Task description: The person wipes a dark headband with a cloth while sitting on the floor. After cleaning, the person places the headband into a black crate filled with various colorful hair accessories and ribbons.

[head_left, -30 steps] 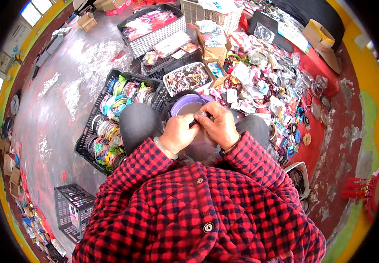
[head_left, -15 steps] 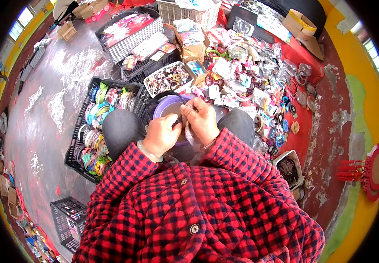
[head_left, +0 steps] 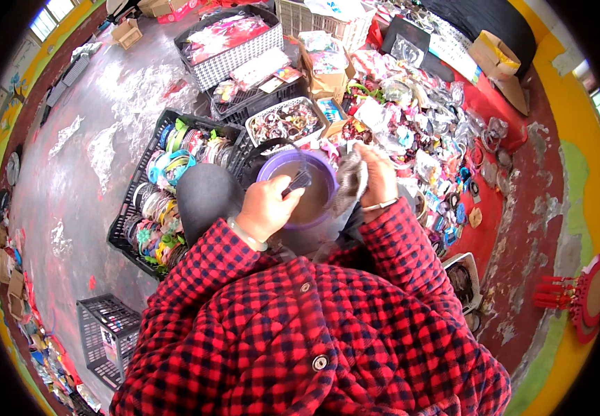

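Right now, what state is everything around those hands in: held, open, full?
Left hand: pinching
Small dark item: held in the left hand, identity unclear
Right hand: gripping
Fuzzy grey-brown cloth-like piece: held in the right hand, hanging
Round purple plastic bucket: open, containing cloudy liquid
Black plastic crate: open, packed with colourful bands
White rectangular basket: open, filled with small accessories

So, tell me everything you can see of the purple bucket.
The purple bucket is round, open-topped and apparently upright, with a smooth rim that looks like plastic. Inside is cloudy grey-brown murky liquid. It stands in front of the person, just right of the left knee. The left hand overlaps its near-left rim, and the grey cloth in the right hand overlaps its right edge; whether either touches it is unclear.
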